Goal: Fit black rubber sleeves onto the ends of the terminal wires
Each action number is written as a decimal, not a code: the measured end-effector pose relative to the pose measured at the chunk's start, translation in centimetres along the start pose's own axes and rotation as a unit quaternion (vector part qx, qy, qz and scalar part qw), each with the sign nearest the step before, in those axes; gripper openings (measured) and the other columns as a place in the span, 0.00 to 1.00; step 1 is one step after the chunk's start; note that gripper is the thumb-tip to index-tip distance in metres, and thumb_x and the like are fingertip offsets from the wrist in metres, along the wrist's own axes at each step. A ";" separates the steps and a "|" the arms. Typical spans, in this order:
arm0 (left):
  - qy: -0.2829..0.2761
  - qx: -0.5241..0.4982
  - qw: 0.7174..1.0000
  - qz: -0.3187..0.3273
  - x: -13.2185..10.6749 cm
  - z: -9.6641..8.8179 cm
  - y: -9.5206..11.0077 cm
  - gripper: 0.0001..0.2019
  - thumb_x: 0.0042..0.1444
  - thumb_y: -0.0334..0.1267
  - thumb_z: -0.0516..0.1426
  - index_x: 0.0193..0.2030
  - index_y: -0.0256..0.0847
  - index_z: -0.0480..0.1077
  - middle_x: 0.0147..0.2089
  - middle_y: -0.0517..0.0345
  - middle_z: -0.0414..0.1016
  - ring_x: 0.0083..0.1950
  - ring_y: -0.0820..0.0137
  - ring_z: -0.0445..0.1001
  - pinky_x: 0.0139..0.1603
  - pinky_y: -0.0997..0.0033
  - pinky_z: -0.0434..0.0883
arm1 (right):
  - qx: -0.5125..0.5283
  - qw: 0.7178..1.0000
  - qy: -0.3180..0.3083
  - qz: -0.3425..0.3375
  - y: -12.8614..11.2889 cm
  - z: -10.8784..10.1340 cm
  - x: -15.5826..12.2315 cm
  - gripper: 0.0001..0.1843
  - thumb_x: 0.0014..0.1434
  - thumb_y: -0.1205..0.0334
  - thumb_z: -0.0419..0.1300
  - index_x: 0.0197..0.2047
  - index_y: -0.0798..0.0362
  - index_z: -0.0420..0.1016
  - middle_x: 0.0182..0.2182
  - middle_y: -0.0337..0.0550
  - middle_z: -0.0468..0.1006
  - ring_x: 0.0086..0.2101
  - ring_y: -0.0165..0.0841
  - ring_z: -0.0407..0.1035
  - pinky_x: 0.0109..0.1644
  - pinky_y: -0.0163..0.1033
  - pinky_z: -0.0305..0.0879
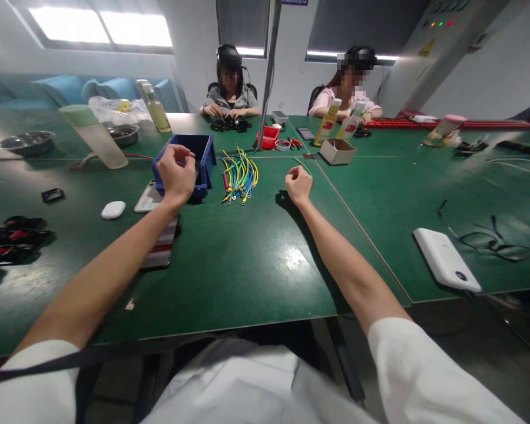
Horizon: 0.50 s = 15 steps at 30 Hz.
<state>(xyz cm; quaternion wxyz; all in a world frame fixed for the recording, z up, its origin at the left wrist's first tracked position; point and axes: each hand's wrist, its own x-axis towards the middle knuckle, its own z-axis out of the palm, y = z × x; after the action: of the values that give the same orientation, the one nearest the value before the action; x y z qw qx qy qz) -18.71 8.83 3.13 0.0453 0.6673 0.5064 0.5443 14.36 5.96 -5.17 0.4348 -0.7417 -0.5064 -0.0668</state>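
Note:
My left hand point(176, 175) is raised over the near left part of a blue plastic bin point(206, 154). Its fingers are curled together, and whatever they may pinch is too small or hidden to name. Out to the right, my right hand point(299, 185) is closed on a green wire point(304, 166), whose free length sticks up beyond the fingers. Between the two hands lies a loose bundle of wires point(239, 176) in yellow, green and blue, with ring terminals on several ends. The bin's inside is partly covered by my left hand.
Two phones point(159, 250) lie under my left forearm, beside a white earbud case point(113, 209). A small cardboard box point(338, 152), a red bin point(269, 138) and pliers point(295, 143) stand farther back. At right are a white power bank point(446, 259) and glasses point(497, 244). Two people sit opposite.

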 end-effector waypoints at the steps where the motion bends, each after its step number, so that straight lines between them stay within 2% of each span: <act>1: -0.026 0.032 0.999 -0.003 1.6 0.2 -1.1 0.08 0.59 0.29 0.51 0.44 0.32 0.69 0.42 0.55 0.75 0.39 0.75 0.71 0.45 0.74 0.67 | -0.004 1.000 -0.024 -0.017 -0.3 0.3 -0.3 0.12 0.52 0.65 0.52 0.38 0.53 0.74 0.30 0.46 0.78 0.33 0.37 0.70 0.40 0.39 0.63; 3: -0.105 0.094 0.990 -0.017 4.0 0.6 -3.2 0.10 0.57 0.31 0.53 0.43 0.31 0.72 0.41 0.54 0.77 0.40 0.72 0.72 0.48 0.72 0.67 | -0.012 0.997 -0.058 -0.041 -0.7 0.7 -0.9 0.11 0.51 0.65 0.54 0.36 0.52 0.75 0.29 0.45 0.78 0.32 0.37 0.69 0.39 0.38 0.62; 6: -0.211 0.165 0.963 -0.033 5.9 1.7 -5.9 0.14 0.54 0.33 0.56 0.46 0.32 0.75 0.44 0.50 0.78 0.44 0.67 0.73 0.51 0.69 0.67 | -0.009 0.996 -0.071 -0.062 -0.7 0.8 -1.1 0.11 0.49 0.65 0.54 0.35 0.52 0.75 0.27 0.43 0.77 0.30 0.36 0.68 0.36 0.37 0.60; 10: -0.296 0.207 0.931 -0.048 6.0 3.7 -8.0 0.18 0.46 0.33 0.60 0.46 0.32 0.74 0.45 0.47 0.78 0.47 0.61 0.74 0.53 0.66 0.66 | 0.007 0.994 -0.078 -0.072 -0.3 0.8 -0.9 0.10 0.49 0.65 0.54 0.33 0.52 0.76 0.25 0.41 0.75 0.27 0.34 0.66 0.34 0.36 0.58; 13: -0.349 0.209 0.912 -0.062 5.7 4.8 -8.9 0.13 0.43 0.34 0.61 0.39 0.35 0.75 0.40 0.47 0.79 0.46 0.58 0.75 0.49 0.67 0.68 | 0.009 0.993 -0.095 -0.075 -0.2 1.0 -0.8 0.10 0.49 0.65 0.53 0.31 0.52 0.76 0.25 0.41 0.75 0.27 0.33 0.66 0.34 0.36 0.58; 15: -0.352 0.195 0.913 -0.064 5.7 5.2 -9.4 0.10 0.40 0.33 0.62 0.33 0.36 0.74 0.33 0.49 0.78 0.43 0.58 0.76 0.48 0.66 0.68 | 0.015 0.991 -0.104 -0.081 -0.1 1.2 -0.7 0.10 0.49 0.65 0.54 0.31 0.52 0.76 0.25 0.41 0.76 0.27 0.33 0.66 0.34 0.36 0.58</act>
<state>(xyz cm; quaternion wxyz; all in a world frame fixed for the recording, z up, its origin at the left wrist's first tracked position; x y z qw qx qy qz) -21.14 20.03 -0.85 0.1241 0.7772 0.5955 0.1608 13.56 6.29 -6.22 0.3840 -0.6948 -0.6079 -0.0166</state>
